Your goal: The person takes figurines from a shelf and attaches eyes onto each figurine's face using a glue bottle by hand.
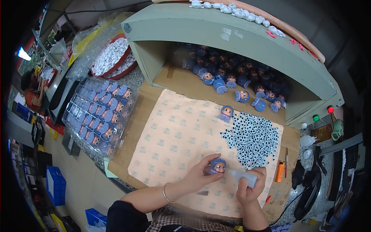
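My left hand (197,176) is closed round a small doll head (218,165) with a blue hood, its face turned to the right. In my right hand (253,189) is a pale squeeze bottle (247,178), its tip pointing left at the doll's face with a small gap that I cannot judge exactly. Just above the hands lies a heap of small eye pieces (253,139) on the pink patterned cloth (174,127). Another blue-hooded doll head (226,113) rests at the upper left edge of that heap.
Many doll heads (242,96) lie inside the green cabinet (216,25). Plastic trays of doll parts (100,112) and red baskets of white pieces (112,57) are at left. An orange lighter (279,171) lies at right. Another person (33,94) is far left.
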`<state>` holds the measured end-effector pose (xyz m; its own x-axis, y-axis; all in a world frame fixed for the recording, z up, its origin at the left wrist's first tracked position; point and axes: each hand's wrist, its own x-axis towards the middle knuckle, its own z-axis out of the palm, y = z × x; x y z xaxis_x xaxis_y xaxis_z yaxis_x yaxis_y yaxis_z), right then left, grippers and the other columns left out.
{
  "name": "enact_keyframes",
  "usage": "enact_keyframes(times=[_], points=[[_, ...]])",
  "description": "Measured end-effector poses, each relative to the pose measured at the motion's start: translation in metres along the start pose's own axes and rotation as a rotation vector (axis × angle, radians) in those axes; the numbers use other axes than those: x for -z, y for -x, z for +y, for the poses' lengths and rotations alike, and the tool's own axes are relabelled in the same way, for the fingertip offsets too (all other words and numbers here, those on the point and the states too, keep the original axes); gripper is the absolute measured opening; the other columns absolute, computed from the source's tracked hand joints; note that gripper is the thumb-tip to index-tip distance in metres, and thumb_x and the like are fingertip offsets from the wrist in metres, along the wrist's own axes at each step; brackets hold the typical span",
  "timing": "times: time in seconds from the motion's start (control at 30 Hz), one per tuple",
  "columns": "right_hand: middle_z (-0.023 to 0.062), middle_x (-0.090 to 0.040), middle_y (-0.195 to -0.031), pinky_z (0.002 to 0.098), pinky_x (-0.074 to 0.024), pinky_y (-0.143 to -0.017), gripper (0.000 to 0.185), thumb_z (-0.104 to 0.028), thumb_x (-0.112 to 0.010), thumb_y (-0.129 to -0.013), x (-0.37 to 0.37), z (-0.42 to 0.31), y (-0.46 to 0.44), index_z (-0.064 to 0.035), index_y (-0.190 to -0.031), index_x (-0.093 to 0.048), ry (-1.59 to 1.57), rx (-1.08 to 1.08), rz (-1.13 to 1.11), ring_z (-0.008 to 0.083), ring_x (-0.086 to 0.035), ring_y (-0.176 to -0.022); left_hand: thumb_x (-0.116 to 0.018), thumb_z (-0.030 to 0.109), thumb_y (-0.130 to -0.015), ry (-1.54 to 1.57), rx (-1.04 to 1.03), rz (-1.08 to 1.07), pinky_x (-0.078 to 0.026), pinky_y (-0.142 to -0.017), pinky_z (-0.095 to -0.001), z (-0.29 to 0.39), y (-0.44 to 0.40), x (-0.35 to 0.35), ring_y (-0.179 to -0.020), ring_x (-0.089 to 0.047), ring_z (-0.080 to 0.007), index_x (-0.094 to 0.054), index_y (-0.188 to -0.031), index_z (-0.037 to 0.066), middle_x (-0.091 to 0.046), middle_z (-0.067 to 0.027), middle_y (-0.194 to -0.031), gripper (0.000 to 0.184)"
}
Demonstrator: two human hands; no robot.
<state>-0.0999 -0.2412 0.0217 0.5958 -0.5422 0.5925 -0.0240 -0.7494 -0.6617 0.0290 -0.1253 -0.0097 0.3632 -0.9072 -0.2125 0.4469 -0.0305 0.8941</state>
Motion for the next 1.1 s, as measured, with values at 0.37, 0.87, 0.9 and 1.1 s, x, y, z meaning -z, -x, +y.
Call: enact_keyframes(times=[0.37, 0.87, 0.9, 1.1], points=[[0.0123, -0.048, -0.076, 0.0301, -0.0402, -0.058, 0.022, -0.008, -0.061, -0.07, -0.001, 0.001, -0.001, 0.0008, -0.087, -0.049, 0.008, 0.007, 0.002, 0.023, -0.047, -0.067, -0.059, 0.001, -0.079, -0.063, -0.014, -0.003, -0.045, -0.083, -0.0246, 0.001, 0.0, 0.001, -0.096, -0.051, -0.0123, -0.027, -0.128, 0.004, -0.048, -0.008, -0.108, 0.058], [0.0102, -0.05, -0.094, 0.0253, -0.0533, -0.055, 0.028, -0.002, -0.05, -0.081, 0.002, -0.009, -0.025, 0.002, -0.108, -0.042, -0.646, -0.662, 0.264, 0.0161, -0.057, -0.076, -0.058, 0.0, -0.079, -0.083, -0.001, 0.027, -0.044, -0.081, -0.0249, 0.006, 0.001, -0.002, -0.097, -0.05, -0.0119, -0.032, -0.128, 0.004, -0.047, -0.0064, -0.113, 0.055], [0.0104, -0.05, -0.095, 0.0266, -0.054, -0.057, 0.029, -0.001, -0.049, -0.081, 0.006, -0.006, -0.027, 0.0015, -0.109, -0.042, -0.671, -0.706, 0.225, 0.0175, -0.058, -0.077, -0.058, 0.0, -0.079, -0.068, 0.002, 0.021, -0.044, -0.08, -0.0249, 0.005, 0.001, -0.002, -0.097, -0.05, -0.0117, -0.032, -0.128, 0.004, -0.047, -0.0064, -0.113, 0.055], [0.0061, -0.049, -0.082, 0.0271, -0.0526, -0.058, 0.015, 0.005, -0.05, -0.078, 0.031, 0.01, -0.027, -0.0015, -0.092, -0.045, -0.723, -0.716, 0.088, 0.0161, -0.058, -0.077, -0.057, -0.001, -0.08, -0.024, 0.011, 0.044, -0.044, -0.082, -0.0266, -0.002, -0.001, 0.002, -0.099, -0.051, -0.0151, -0.029, -0.128, 0.004, -0.047, -0.0081, -0.112, 0.056]])
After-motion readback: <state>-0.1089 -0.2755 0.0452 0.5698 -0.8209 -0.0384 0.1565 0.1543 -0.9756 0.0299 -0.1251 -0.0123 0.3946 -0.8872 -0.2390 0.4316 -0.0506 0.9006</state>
